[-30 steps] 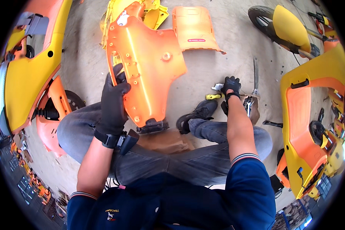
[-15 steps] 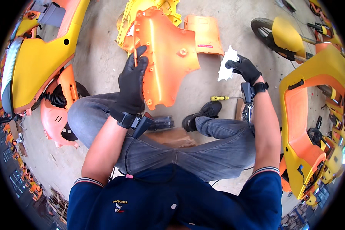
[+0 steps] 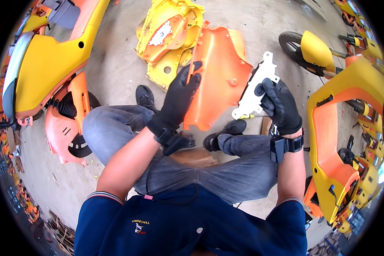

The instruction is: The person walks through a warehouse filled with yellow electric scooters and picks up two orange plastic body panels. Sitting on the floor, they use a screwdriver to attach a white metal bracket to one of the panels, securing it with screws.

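My left hand (image 3: 175,102), in a black glove, grips the left edge of a large orange plastic panel (image 3: 219,72), holding it up above the floor. In my gloved right hand (image 3: 282,109) is a white mounting bracket (image 3: 254,94) with tabs along its edges and a dark round spot near its middle. The bracket is close to the panel's right edge; whether they touch I cannot tell. Beyond the panel lies a pile of yellow plastic covers (image 3: 158,72). On it rests a smaller orange piece (image 3: 178,36) with another white bracket (image 3: 160,34).
A yellow-and-orange scooter body (image 3: 47,72) stands at my left, another yellow frame (image 3: 313,128) at my right. A wheel with a yellow fender (image 3: 318,49) is at the far right. Cardboard (image 3: 190,157) lies between my legs. A yellow-handled tool (image 3: 246,116) is partly hidden behind the bracket.
The orange panel has shifted right and slightly nearer, uncovering more of the yellow pile. My right hand has come nearer and turned, so the white bracket shows larger, beside the panel.
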Tool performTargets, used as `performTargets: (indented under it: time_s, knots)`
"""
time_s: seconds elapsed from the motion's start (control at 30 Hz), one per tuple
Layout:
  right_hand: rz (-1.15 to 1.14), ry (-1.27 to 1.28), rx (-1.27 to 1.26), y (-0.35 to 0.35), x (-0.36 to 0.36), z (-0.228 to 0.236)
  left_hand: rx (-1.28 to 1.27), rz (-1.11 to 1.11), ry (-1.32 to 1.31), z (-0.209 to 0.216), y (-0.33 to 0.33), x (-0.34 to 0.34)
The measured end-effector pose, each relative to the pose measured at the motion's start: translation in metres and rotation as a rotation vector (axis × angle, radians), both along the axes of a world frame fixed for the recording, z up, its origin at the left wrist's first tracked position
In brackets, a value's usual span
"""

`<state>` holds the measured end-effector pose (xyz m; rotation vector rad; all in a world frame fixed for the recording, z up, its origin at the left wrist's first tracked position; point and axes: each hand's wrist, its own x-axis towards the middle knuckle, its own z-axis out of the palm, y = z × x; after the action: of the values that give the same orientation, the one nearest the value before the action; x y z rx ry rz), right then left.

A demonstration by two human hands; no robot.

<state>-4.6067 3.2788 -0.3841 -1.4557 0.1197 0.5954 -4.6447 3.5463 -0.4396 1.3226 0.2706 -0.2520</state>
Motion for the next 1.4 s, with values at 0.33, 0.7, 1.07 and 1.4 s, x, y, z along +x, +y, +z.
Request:
performTargets:
  time_s: [0.33,0.7,1.07,1.4]
  knots:
    - [-0.024,0.0,0.055,0.046,0.0,-0.017,-0.151,-0.065,-0.074,-0.009,-0.007,0.002]
    - [-0.01,-0.015,0.1,0.032,0.0,-0.018,-0.642,-0.208,0.189,-0.017,-0.002,-0.002]
    - [-0.101,0.022,0.291,0.035,-0.001,-0.019,-0.574,-0.201,0.144,-0.032,0.003,-0.006]
    - [-0.044,-0.056,0.263,0.036,0.0,-0.013,-0.257,-0.334,0.033,-0.004,-0.01,-0.004]
